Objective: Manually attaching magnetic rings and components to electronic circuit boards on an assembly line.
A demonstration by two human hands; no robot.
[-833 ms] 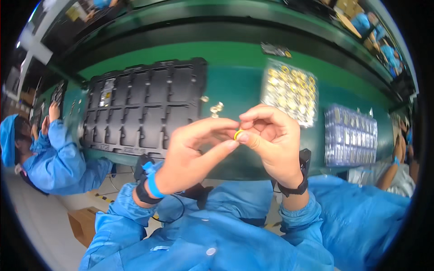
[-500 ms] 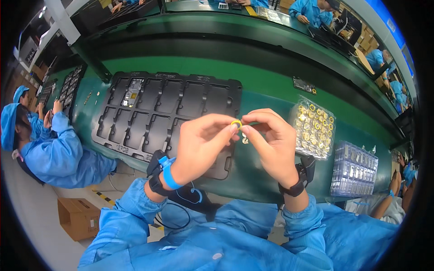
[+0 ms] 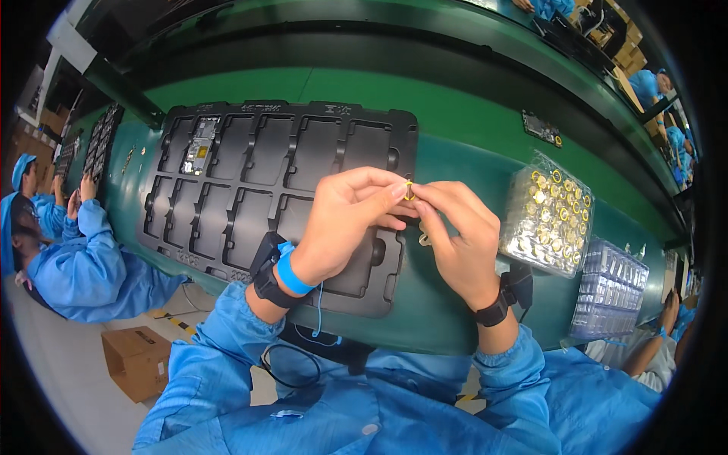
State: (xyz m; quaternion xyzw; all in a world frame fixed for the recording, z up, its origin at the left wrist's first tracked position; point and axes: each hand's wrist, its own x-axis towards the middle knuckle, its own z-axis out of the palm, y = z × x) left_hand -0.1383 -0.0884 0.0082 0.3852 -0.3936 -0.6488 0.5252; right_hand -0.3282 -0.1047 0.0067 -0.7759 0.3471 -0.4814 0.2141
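Lighting: indoor, bright and fairly even over the green worktop point(image 3: 462, 163); source out of view. Soft sheen on its surface. White glare on the clear plastic tray point(image 3: 531, 256). Black tray point(image 3: 315, 144) dark, compartments legible. Ledge point(image 3: 364, 47) beyond in deep shade. Focus: centre reasonably sharp; yellow ring point(image 3: 409, 191) too small for fine detail. Distortion: strong fisheye, straight edges bowed, periphery stretched and softer, corners black.

The yellow-rimmed disc point(image 3: 409, 191) has turned more edge-on
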